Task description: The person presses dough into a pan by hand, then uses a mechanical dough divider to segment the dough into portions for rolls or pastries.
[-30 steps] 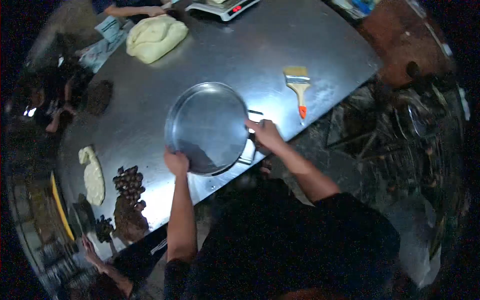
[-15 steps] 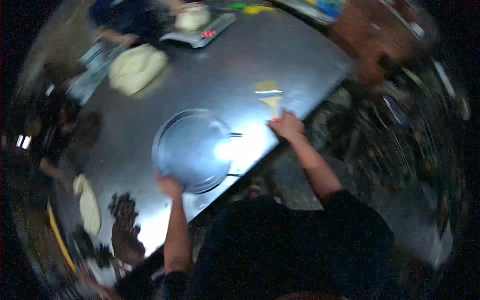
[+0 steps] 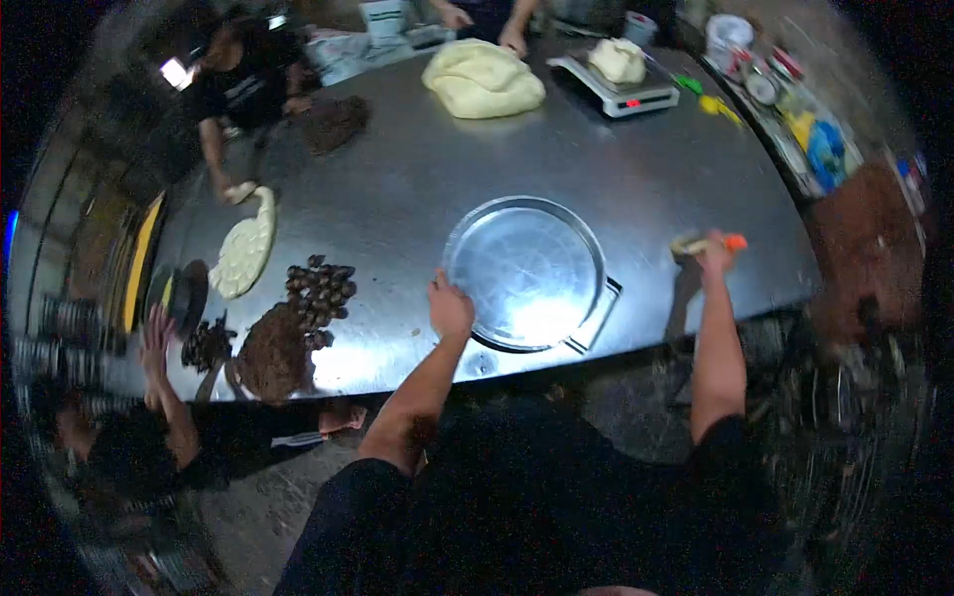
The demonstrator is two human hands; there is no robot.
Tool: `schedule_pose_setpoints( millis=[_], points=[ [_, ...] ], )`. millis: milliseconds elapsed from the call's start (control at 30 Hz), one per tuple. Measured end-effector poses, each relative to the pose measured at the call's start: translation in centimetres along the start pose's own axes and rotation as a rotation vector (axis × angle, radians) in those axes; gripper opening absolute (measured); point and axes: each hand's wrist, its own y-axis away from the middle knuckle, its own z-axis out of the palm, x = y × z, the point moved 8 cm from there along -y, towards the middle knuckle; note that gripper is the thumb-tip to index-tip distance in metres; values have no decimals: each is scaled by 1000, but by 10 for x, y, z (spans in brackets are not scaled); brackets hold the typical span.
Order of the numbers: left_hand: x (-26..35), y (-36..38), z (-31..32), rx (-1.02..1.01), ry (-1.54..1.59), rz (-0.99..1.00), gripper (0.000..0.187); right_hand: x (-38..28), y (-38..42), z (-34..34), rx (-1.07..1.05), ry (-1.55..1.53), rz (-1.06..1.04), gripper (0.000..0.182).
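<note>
A round, shallow metal pan (image 3: 525,260) lies on the steel table near its front edge. My left hand (image 3: 452,308) is closed on the left side of its rim. To the right of the pan, my right hand (image 3: 715,256) grips a flat brush (image 3: 688,245). The brush's orange handle end sticks out past the hand, and its bristles point left, low over the tabletop. A thin metal bracket (image 3: 601,318) shows at the pan's lower right side.
Behind the pan sit a large dough mass (image 3: 482,79) and a digital scale (image 3: 636,99) carrying a dough lump (image 3: 618,62). Dark balls (image 3: 320,290) and brown filling (image 3: 273,353) lie left, beside portioned dough (image 3: 243,248). Co-workers stand around the left and far sides.
The view has swung round, so the pan, dough and scale appear farther right. The brush has turned from pointing away from me to pointing left. My left hand stays on the pan's rim.
</note>
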Motion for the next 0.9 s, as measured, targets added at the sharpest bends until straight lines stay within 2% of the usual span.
schedule_pose_setpoints(
  millis=[67, 133, 167, 200, 233, 267, 333, 400, 433, 467, 500, 533, 567, 600, 633, 667, 733, 767, 800, 833, 867, 900],
  points=[
    [13, 6, -2, -29, 21, 43, 51, -40, 12, 26, 13, 24, -269, 33],
    [19, -1, -16, -8, 32, 46, 48, -72, 56, 65, -268, -244, -421, 35],
    [22, -6, -20, 12, 27, 13, 46, -76, 83, 93, -460, -299, -441, 36],
    [22, -2, -16, 3, 15, -16, 44, -121, 168, 103, -590, -145, -345, 38],
    [23, 0, -8, -28, 8, -7, 44, -94, 189, 136, -711, -18, -345, 41],
    [20, -1, -5, -1, 37, -8, 42, -48, 228, 168, -913, 82, -155, 41],
    [5, -8, -9, 87, 62, -42, 41, -48, 346, 227, -1259, 192, -299, 36],
    [1, -4, -1, 110, 105, -11, 43, -84, 393, 242, -1309, 202, -435, 33],
    [3, -6, 1, 42, 90, -37, 43, -85, 392, 268, -1275, 167, -575, 32],
    [-5, -6, -4, 46, 56, 21, 42, -83, 394, 292, -1235, 129, -713, 32],
    [-49, -20, 40, 158, 45, 130, 41, -76, 379, 309, -1207, 200, -591, 31],
    [-91, -37, 87, 258, -268, 341, 40, -73, 364, 329, -1172, 254, -463, 30],
    [-75, -11, 52, 213, -75, 547, 38, -60, 350, 338, -1225, 227, -456, 21],
    [-46, -13, 31, 95, 182, 171, 38, -107, 324, 321, -956, 292, -1034, 20],
    [25, -14, 16, 114, 190, 80, 36, -116, 265, 295, -928, 346, -961, 19],
    [29, -11, 25, 119, 160, 67, 36, -125, 255, 305, -1008, 317, -934, 18],
    [14, -11, 20, 285, 275, 303, 35, -104, 233, 281, -952, 468, -1063, 15],
    [18, -16, 16, 195, 219, 169, 34, -101, 233, 258, -856, 475, -1144, 15],
    [22, -14, 9, 105, 170, 31, 34, -99, 243, 239, -876, 570, -1106, 17],
    [18, -13, -3, 146, 158, 9, 34, -92, 255, 219, -956, 598, -899, 10],
    [19, -13, -6, 149, 159, 28, 33, -88, 270, 197, -933, 587, -677, 9],
    [22, -16, -6, 140, 161, 59, 33, -82, 294, 183, -981, 506, -684, 11]
  ],
)
